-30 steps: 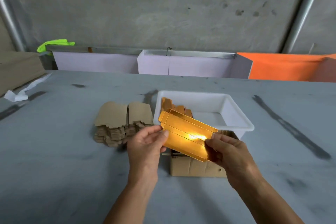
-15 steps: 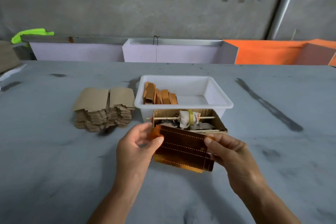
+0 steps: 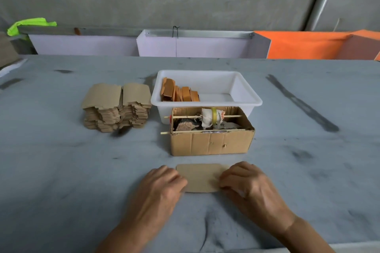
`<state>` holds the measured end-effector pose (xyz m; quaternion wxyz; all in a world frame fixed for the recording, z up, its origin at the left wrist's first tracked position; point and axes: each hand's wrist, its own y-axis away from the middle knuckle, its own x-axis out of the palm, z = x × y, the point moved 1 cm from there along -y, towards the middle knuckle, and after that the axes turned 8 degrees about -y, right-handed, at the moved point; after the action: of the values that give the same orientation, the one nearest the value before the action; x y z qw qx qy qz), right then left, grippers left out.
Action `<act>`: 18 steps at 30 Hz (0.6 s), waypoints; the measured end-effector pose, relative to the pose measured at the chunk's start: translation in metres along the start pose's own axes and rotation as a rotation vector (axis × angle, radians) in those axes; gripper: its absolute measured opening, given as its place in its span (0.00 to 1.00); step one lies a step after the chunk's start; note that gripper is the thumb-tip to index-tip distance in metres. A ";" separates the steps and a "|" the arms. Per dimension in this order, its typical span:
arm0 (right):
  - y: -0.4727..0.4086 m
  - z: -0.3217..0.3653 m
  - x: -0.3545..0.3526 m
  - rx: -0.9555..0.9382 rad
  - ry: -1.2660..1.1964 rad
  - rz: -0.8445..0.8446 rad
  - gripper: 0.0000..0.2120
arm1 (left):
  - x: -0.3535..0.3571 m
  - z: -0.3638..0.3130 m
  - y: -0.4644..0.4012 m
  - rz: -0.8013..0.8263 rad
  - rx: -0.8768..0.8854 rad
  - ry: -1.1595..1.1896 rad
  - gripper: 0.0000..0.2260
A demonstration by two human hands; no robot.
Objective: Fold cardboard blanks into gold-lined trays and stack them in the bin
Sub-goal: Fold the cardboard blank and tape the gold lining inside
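On table (image 3: 82, 170), both hands (image 3: 162, 187) (image 3: 246, 187) press blank (image 3: 199, 177) flat

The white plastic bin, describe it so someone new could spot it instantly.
On the grey table, look past the open cardboard box of scraps. The white plastic bin stands right behind it, touching it. Folded gold trays stand on edge in its left end.

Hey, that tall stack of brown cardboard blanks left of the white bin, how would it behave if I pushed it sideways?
The stack of brown cardboard blanks would probably shear or topple: its layers already sit staggered and uneven. The loose top sheets look light, so they would likely slide off first.
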<state>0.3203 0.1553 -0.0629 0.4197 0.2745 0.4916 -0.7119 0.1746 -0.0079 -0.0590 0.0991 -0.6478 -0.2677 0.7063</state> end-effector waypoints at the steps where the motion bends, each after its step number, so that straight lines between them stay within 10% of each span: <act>1: 0.001 0.002 0.000 0.000 0.015 0.028 0.04 | 0.000 -0.001 0.002 0.026 0.006 -0.003 0.08; 18: 0.006 0.008 0.010 0.227 -0.189 0.029 0.04 | 0.018 -0.005 0.007 0.067 -0.185 0.288 0.03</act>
<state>0.3212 0.1438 -0.0708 0.4406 0.2592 0.3622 -0.7794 0.1788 -0.0038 -0.0788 0.0528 -0.7572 -0.2930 0.5814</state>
